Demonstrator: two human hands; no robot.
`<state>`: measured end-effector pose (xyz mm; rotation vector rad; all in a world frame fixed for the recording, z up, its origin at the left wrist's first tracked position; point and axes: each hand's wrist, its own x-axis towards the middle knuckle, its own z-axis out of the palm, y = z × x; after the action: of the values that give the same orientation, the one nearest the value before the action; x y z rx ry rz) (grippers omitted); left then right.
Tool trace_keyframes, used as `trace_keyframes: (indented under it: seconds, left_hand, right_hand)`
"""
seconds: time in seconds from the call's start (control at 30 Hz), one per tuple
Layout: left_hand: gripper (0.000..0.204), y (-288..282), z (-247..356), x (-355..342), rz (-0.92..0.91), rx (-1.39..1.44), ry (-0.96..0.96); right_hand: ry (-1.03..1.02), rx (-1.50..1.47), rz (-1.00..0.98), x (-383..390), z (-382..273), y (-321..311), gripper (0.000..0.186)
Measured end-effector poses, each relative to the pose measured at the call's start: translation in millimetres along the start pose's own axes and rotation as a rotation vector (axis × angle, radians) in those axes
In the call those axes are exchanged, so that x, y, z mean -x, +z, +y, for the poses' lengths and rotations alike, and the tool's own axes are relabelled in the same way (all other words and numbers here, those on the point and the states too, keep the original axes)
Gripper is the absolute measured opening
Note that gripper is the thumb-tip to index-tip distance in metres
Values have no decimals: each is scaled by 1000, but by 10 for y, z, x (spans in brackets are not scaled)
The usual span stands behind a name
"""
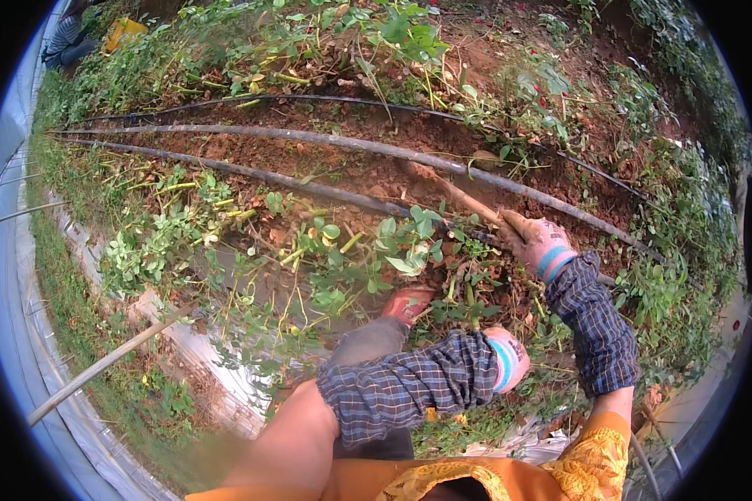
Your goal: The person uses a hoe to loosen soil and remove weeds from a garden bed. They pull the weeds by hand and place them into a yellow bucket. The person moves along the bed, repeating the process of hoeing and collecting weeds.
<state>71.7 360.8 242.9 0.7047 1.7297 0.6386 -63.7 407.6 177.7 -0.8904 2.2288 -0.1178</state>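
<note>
My right hand (536, 244), in a dirty pinkish glove with a striped cuff, grips the wooden handle (464, 199) of a digging tool. The handle slants up and to the left, and its far end (415, 169) sits in the red-brown soil (368, 171) between two black hoses. My left hand (510, 359), gloved the same way, is curled low among the green weeds (409, 242); its fingers are hidden, so I cannot tell what it holds. Both forearms wear dark plaid sleeves. My reddish shoe (409, 302) and grey trouser knee (368, 341) are just left of the left hand.
Black irrigation hoses (309, 138) run across the bed. Leafy plants (159, 242) cover the left and the top. A bamboo stick (100, 367) lies over white plastic sheeting (200, 355) at the lower left. Another person (67, 42) crouches far top left beside a yellow object (125, 32).
</note>
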Motion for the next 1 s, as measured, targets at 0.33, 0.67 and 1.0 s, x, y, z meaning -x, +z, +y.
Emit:
trace_keyframes:
  seconds: [0.33,0.67,1.0]
  left_hand:
    - [43,-589,-965,877,1023,289,-490]
    - [56,-1265,-2983,831,1076,39,-1148]
    - [30,-1113,-3431,655,961,-116,-1028]
  right_hand:
    - [428,52,241,1656,805,-486,18]
    - [435,287,214,1629,1135,-275,19]
    - [382,294,244,1504,1477,-226,19]
